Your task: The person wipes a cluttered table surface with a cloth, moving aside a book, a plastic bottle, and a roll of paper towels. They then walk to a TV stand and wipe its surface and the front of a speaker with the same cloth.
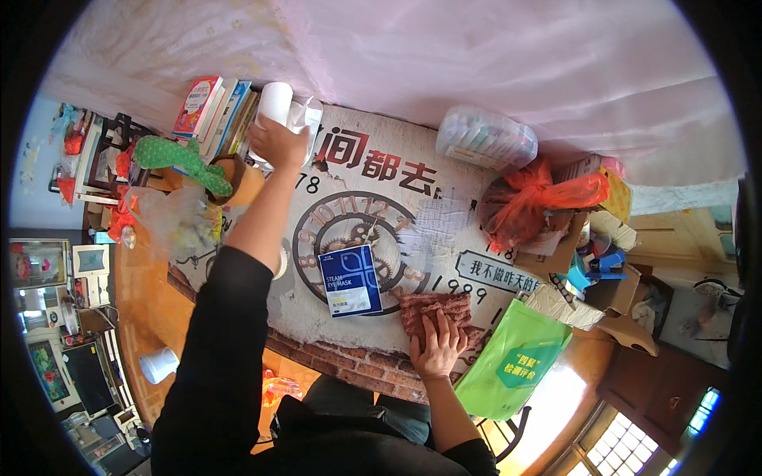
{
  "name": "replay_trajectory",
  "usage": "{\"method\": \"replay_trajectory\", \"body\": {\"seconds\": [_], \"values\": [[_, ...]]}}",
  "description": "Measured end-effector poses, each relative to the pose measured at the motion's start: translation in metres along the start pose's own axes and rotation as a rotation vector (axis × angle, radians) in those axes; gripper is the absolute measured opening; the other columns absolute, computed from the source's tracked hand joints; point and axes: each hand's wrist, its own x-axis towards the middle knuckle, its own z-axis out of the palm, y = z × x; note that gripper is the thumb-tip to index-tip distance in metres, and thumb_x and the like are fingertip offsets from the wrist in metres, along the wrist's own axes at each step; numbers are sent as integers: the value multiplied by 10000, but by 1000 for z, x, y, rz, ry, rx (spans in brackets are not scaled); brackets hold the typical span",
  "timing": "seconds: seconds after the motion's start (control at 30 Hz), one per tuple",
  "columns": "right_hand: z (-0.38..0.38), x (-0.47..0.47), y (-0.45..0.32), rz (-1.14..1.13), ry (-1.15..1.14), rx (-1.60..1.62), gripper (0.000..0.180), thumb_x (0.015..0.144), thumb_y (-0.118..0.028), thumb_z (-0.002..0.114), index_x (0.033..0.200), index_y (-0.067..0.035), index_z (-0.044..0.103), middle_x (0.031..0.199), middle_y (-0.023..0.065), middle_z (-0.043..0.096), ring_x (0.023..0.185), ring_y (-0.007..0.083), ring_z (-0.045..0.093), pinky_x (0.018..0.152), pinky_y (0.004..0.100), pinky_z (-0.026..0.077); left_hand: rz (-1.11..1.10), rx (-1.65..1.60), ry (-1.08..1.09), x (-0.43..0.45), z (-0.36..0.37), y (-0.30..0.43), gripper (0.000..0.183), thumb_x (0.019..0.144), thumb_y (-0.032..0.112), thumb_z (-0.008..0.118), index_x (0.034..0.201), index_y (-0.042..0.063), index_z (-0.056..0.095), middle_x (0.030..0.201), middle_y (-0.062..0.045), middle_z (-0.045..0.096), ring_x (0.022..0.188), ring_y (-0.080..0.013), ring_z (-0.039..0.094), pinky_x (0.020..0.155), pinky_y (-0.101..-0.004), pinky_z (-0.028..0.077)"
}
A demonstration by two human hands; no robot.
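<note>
My left hand (278, 141) reaches to the table's far left corner, against a white paper roll (275, 102) and a white tissue holder (312, 116); its fingertips are partly hidden, so its grip is unclear. Near the front edge, my right hand (439, 345) lies with spread fingers on a crumpled reddish-brown cloth (417, 309), pressing it on the printed tabletop. A blue and white steam eye mask packet (351, 281) lies flat left of the cloth. To the right of my right hand, a green booklet (506, 363) overhangs the table edge.
Books (199, 107) and a green cactus-shaped thing (172, 156) stand at the left. A clear plastic box (486, 138) is at the back. A red plastic bag (524, 202) and an open cardboard box (550, 250) with assorted things crowd the right side. A round white item is partly behind my left arm.
</note>
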Motion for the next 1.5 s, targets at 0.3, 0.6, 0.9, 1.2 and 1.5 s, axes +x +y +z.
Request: {"method": "replay_trajectory", "body": {"seconds": [0.3, 0.6, 0.9, 1.2, 1.5], "values": [[0, 1, -1, -8, 1, -9, 511, 753, -357, 675, 1233, -196, 606, 1393, 62, 506, 1233, 267, 468, 1043, 505, 283, -142, -176, -489, 82, 4, -45, 901, 566, 356, 917, 1229, -96, 507, 1166, -242, 639, 1023, -338, 666, 821, -459, 545], [1, -1, 0, -3, -18, -29, 513, 759, -340, 671, 1249, -203, 605, 1402, 66, 498, 1233, 277, 461, 1049, 505, 287, -562, -432, -967, 75, -18, -33, 956, 569, 447, 891, 1352, 68, 495, 1211, -218, 601, 1045, -391, 632, 774, -657, 507], [1, 0, -1, 5, -4, -19, 506, 759, -334, 673, 1243, -202, 607, 1404, 60, 499, 1241, 273, 465, 1047, 509, 288, -218, -644, -1164, 22, -4, -10, 668, 667, 301, 868, 1199, -12, 611, 1054, -148, 695, 892, -256, 694, 776, -381, 567], [-1, 0, -1, 16, -15, -7, 514, 757, -331, 674, 1251, -210, 602, 1411, 58, 495, 1236, 269, 470, 1045, 510, 288, 325, -322, -1173, -98, -25, 47, 803, 492, 396, 870, 1163, 13, 649, 1079, -178, 704, 955, -255, 704, 851, -313, 561], [2, -1, 1, 12, 1, -4, 507, 771, -349, 664, 1257, -216, 606, 1405, 53, 506, 1238, 259, 474, 1046, 504, 288, 816, -259, -1042, -144, -39, 117, 854, 585, 373, 853, 1308, 58, 526, 1275, -198, 569, 1253, -306, 511, 1049, -534, 381]]}}
